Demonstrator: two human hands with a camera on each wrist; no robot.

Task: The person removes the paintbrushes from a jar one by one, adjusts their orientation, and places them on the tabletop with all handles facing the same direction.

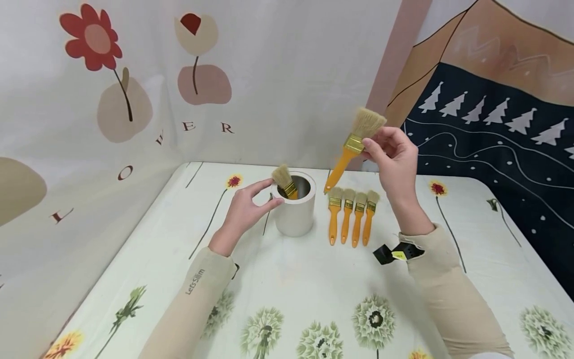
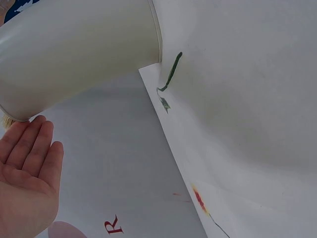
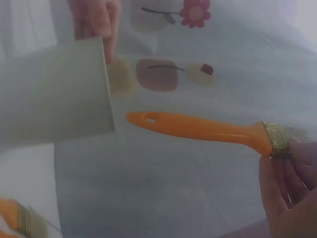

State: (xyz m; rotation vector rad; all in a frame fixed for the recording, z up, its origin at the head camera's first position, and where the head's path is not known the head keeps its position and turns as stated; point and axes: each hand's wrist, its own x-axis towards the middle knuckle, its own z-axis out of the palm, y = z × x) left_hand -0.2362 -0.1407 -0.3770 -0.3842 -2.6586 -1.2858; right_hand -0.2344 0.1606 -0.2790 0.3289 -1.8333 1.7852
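My right hand [image 1: 396,162] holds a paintbrush [image 1: 343,162] up beside a white cylindrical container [image 1: 293,218], pinching it at the gold metal band. The brush is tilted, its pale bristles up and the tip of its orange handle down near the container's rim. A second paintbrush [image 1: 282,175] stands in the container, bristles leaning out over the left rim. Around that rim, my left hand [image 1: 242,212] spreads its thumb and forefinger, the fingertips right at the edge. Fairly straight fingers [image 2: 32,144] show below the rim in the left wrist view.
Several smaller paintbrushes [image 1: 333,222] lie in a row right of the container, bristles toward the back. A flower-print cloth [image 1: 287,279] covers the table. Printed curtains [image 1: 287,89] hang behind it. A black device [image 1: 394,253] sits on the right wrist.
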